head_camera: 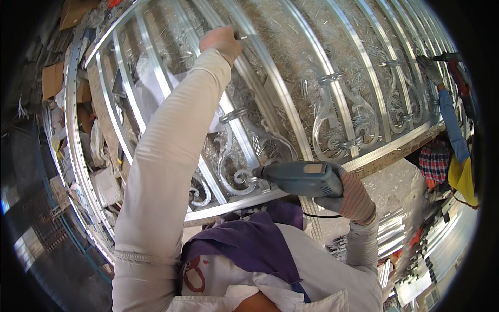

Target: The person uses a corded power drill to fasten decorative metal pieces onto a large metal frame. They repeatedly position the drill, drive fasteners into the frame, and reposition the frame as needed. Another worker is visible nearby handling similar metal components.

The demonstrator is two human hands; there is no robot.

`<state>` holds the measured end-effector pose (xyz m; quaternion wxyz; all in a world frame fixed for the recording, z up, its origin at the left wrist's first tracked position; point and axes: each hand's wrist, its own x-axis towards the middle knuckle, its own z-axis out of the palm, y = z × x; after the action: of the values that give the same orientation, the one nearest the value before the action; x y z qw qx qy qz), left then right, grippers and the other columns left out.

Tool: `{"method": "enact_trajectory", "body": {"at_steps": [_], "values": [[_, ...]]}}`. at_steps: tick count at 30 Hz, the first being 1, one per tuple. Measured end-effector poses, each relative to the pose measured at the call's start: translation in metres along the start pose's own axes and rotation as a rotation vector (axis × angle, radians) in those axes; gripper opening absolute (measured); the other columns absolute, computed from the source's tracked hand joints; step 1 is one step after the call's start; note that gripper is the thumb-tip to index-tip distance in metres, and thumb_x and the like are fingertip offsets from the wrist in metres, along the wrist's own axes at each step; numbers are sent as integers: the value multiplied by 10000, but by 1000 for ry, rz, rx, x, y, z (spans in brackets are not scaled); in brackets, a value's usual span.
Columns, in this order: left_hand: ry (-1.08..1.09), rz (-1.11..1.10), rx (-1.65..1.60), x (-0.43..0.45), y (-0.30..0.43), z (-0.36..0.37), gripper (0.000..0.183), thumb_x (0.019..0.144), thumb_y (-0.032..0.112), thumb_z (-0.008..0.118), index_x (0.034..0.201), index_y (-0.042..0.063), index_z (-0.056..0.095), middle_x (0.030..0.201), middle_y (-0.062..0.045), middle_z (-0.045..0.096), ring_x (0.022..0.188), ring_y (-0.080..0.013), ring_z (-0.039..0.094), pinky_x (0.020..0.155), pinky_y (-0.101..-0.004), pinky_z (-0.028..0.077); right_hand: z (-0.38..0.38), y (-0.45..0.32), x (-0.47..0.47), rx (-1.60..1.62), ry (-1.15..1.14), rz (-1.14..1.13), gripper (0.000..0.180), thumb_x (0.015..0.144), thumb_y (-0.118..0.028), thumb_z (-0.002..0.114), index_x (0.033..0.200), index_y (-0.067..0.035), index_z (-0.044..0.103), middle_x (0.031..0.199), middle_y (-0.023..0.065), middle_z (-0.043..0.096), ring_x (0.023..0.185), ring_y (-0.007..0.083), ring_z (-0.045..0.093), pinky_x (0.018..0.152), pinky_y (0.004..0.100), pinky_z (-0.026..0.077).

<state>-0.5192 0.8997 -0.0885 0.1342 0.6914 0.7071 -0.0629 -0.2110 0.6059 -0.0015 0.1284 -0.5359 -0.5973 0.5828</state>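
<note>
My right hand [353,197], in a striped knit glove with grey fingers, grips a corded power drill [306,178] held level, its chuck pointing left over the bottom rail [234,203] of a metal railing panel. The chuck is beside a scroll ornament [241,177] between the bars. My left hand [221,42] is stretched out over the upper part of the panel, fingers curled, near a bright metal bar [261,50]. A small thin piece shows by its fingertips; whether it is held is unclear. Ring collars [233,116] join scrolls to the bars.
At the far right a co-worker's gloved hand [430,70] is near another power tool [456,72]. Many loose metal fasteners lie beneath the bars. Curved-looking long rails [72,128], cardboard boxes [52,81] and clutter stand at left. Metal profiles [391,230] are stacked at lower right.
</note>
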Motion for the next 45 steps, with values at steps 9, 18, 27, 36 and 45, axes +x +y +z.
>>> {"method": "enact_trajectory", "body": {"at_steps": [9, 18, 27, 36, 45], "values": [[-294, -137, -1329, -164, -78, 15, 342, 1037, 159, 502, 1335, 2, 564, 1123, -115, 710, 952, -166, 653, 873, -313, 551, 19, 17, -26, 422, 177, 194, 707, 740, -159, 837, 1355, 8, 530, 1098, 86, 692, 964, 154, 654, 850, 315, 553], [-338, 25, -1423, -326, -45, 106, 213, 986, 178, 664, 1142, 43, 715, 1008, -25, 716, 918, -109, 633, 824, -268, 509, 33, 18, -40, 442, 404, 250, 437, 818, -122, 820, 1195, -44, 613, 912, 44, 696, 677, 111, 659, 612, 257, 573], [32, 368, -572, -336, -31, 129, 199, 827, 203, 759, 1013, 134, 745, 963, -101, 708, 905, -346, 644, 812, -444, 505, 46, 8, -52, 489, 462, 212, 419, 818, -130, 825, 1176, -50, 624, 919, 34, 693, 710, 95, 651, 599, 255, 576], [111, 454, -408, -336, -26, 106, 408, 799, 189, 766, 1195, 146, 677, 1185, -124, 647, 1077, -375, 602, 894, -480, 481, 41, -11, -35, 401, 438, 219, 426, 830, -132, 808, 1193, -25, 613, 917, 38, 690, 708, 96, 651, 607, 255, 567], [328, 294, -293, -271, -59, 98, 724, 787, 272, 801, 1439, 146, 511, 1469, -239, 459, 1318, -441, 469, 1045, -556, 403, 40, -59, 33, 169, 336, 78, 439, 832, -153, 766, 1207, -2, 594, 875, 68, 702, 681, 127, 675, 616, 281, 561]]}}
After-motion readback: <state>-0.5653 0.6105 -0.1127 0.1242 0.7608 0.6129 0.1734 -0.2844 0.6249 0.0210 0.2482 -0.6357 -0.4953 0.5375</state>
